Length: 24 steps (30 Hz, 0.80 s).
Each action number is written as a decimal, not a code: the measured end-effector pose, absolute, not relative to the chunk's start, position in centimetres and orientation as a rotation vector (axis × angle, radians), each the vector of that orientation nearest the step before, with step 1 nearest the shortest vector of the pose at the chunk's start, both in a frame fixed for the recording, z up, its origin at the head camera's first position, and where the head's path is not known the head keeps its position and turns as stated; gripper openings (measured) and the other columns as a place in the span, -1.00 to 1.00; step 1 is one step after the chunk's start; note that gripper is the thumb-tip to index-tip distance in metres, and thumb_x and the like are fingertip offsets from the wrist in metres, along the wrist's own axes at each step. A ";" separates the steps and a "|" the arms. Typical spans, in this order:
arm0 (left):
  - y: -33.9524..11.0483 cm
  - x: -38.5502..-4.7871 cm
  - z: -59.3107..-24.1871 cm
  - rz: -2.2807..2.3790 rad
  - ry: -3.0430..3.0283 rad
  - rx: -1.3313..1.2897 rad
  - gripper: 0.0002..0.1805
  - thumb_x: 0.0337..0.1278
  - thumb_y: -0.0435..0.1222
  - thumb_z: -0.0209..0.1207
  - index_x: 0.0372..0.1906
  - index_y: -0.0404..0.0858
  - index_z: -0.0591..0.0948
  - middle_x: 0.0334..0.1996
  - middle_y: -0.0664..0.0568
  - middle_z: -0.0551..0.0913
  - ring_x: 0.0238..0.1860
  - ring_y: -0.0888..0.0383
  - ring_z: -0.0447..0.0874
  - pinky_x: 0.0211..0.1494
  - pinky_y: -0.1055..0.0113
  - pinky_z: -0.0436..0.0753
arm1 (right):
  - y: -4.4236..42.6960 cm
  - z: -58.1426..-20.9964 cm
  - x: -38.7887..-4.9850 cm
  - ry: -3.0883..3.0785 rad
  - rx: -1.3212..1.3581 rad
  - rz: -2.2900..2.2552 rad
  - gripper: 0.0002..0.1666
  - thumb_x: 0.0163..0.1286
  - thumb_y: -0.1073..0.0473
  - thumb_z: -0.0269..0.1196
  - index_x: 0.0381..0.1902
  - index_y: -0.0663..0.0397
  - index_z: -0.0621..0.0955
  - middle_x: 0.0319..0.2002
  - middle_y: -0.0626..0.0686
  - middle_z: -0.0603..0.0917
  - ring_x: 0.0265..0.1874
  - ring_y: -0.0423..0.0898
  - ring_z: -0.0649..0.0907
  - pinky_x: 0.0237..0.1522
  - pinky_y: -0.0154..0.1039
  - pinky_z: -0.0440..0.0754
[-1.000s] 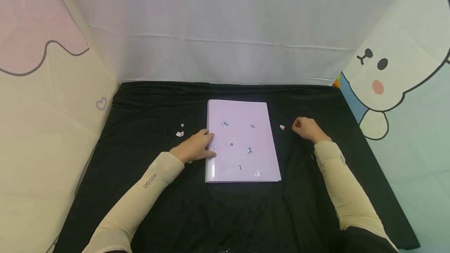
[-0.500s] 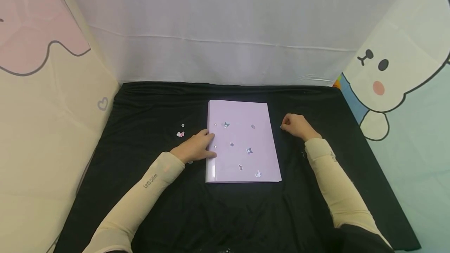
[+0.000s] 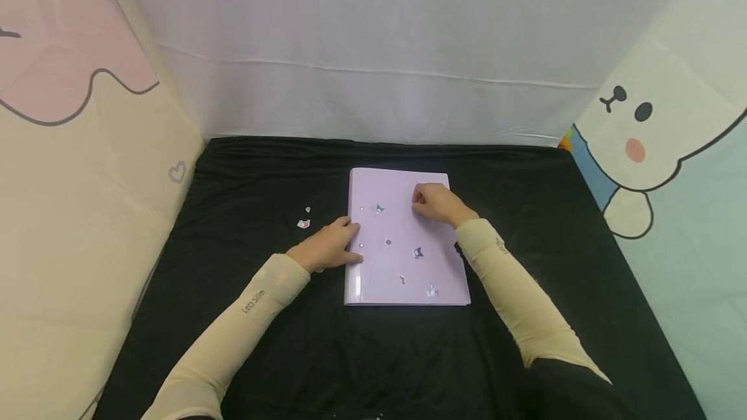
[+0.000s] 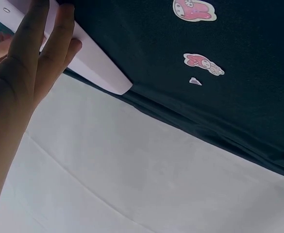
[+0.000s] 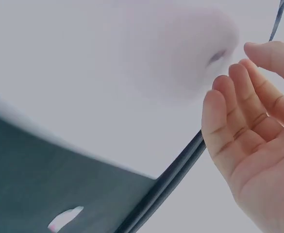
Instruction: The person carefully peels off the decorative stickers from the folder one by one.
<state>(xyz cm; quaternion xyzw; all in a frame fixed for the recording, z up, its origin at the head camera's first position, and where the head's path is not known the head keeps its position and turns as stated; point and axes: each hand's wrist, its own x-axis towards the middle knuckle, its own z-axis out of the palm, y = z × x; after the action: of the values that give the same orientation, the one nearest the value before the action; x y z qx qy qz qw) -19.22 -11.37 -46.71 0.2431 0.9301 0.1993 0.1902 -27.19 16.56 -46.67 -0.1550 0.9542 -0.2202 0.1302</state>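
A lilac folder (image 3: 385,188) lies on a black cloth, with several small stickers on its cover, among them a blue-and-dark one (image 3: 417,253). My left hand (image 3: 324,245) rests along its spine, fingers extended against the side and thumb on the cover. Over the upper right of the cover is my right hand (image 3: 440,203), fingers bent and thumb close to the fingertips, pinching a tiny sticker that is mostly hidden. In the right wrist view, a small dark mark (image 5: 216,57) shows on the cover just ahead of the fingertips (image 5: 238,72).
Left of the folder lie a pink-and-white sticker (image 3: 304,223) and a tiny pale one (image 3: 308,209). The left wrist view shows another pink sticker (image 4: 194,9). Beyond the folder's right edge lies a whitish sticker (image 5: 65,218). A white curtain (image 3: 373,83) hangs behind.
My right hand has moved left from the cloth onto the folder; half a second ago a bluish speck showed at its fingertips. My left hand has stayed on the spine.
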 end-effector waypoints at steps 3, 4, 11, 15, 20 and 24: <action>-11.3 -19.2 -46.6 0.558 2.613 0.680 -0.22 0.12 -0.13 0.43 0.37 -0.38 0.41 0.36 -0.36 0.34 0.17 -0.16 0.55 0.23 0.03 0.52 | 14.6 -46.4 -27.4 2.760 -0.510 -0.638 -0.89 0.36 0.22 0.24 -0.20 0.13 0.62 -0.33 0.06 0.63 -0.34 -0.02 0.57 -0.23 -0.14 0.57; -11.3 -19.2 -46.6 0.551 2.613 0.680 -0.22 0.13 -0.12 0.42 0.37 -0.38 0.41 0.36 -0.36 0.34 0.18 -0.17 0.54 0.24 0.03 0.52 | 14.1 -46.4 -27.4 2.756 -0.527 -0.635 -0.89 0.36 0.22 0.25 -0.19 0.12 0.62 -0.34 0.05 0.63 -0.35 -0.03 0.57 -0.23 -0.15 0.56; -11.2 -19.1 -46.5 0.528 2.627 0.700 -0.24 0.13 -0.11 0.42 0.35 -0.39 0.42 0.33 -0.37 0.37 0.16 -0.16 0.55 0.23 0.03 0.53 | 11.2 -46.5 -27.4 2.743 -0.605 -0.635 -0.86 0.39 0.19 0.26 -0.13 0.08 0.62 -0.33 0.02 0.63 -0.32 -0.05 0.58 -0.16 -0.14 0.57; -11.3 -19.1 -46.3 0.530 2.630 0.711 -0.22 0.13 -0.12 0.42 0.36 -0.40 0.41 0.33 -0.37 0.36 0.16 -0.16 0.56 0.22 0.03 0.54 | 10.2 -46.5 -27.1 2.757 -0.630 -0.628 -0.82 0.40 0.19 0.26 -0.07 0.06 0.64 -0.28 0.02 0.64 -0.28 -0.05 0.59 -0.14 -0.14 0.58; -11.4 -19.0 -46.4 0.538 2.630 0.718 -0.21 0.14 -0.12 0.42 0.37 -0.40 0.40 0.35 -0.38 0.34 0.18 -0.16 0.55 0.23 0.02 0.52 | 9.6 -46.8 -26.9 2.793 -0.660 -0.556 -0.79 0.40 0.21 0.26 -0.03 0.06 0.66 -0.23 0.03 0.66 -0.24 -0.05 0.61 -0.09 -0.15 0.59; -11.5 -19.0 -46.6 0.545 2.632 0.729 -0.22 0.13 -0.12 0.42 0.37 -0.41 0.40 0.35 -0.38 0.35 0.16 -0.15 0.56 0.22 0.03 0.53 | 9.3 -47.1 -26.9 2.813 -0.673 -0.505 -0.82 0.40 0.21 0.28 -0.06 0.07 0.68 -0.23 0.02 0.66 -0.24 -0.06 0.62 -0.09 -0.16 0.60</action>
<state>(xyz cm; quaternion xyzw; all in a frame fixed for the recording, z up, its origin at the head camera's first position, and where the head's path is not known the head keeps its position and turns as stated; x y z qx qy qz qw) -19.03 -11.48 -46.62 0.2576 0.9301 0.1926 0.1772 -26.85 9.32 -47.09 -0.2280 0.9530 -0.1711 0.1024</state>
